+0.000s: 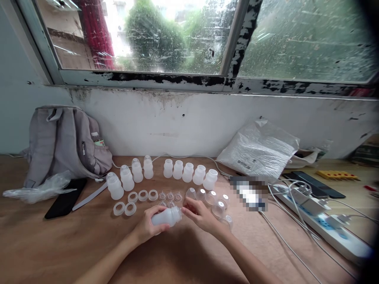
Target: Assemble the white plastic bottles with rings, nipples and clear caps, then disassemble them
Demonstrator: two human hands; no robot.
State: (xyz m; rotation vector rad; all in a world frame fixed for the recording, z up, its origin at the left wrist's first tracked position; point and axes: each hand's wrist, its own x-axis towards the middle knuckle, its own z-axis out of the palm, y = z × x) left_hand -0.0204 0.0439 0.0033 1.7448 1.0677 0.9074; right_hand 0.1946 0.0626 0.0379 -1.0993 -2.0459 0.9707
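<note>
My left hand [145,228] is wrapped around a frosted white baby bottle [165,217], tilted with its open, threaded neck pointing right. My right hand [203,215] is at the bottle's mouth, thumb and fingers pinched together; whatever they hold is too small to make out. Just beyond the hands lie several clear bottle nipples [169,196]. Several white collar rings [130,204] are to their left. Clear domed caps [211,198] stand to the right, partly behind my right hand. Farther back are several open bottles [188,172] and, on the left, several capped bottles [126,178].
A grey backpack [63,142] leans at the left wall, with a plastic bag [44,189] and a black phone-like slab [63,203] before it. At right are a bubble-wrap pouch [257,152], a blurred-out device [248,193], cables and a power strip [340,234]. A window is above.
</note>
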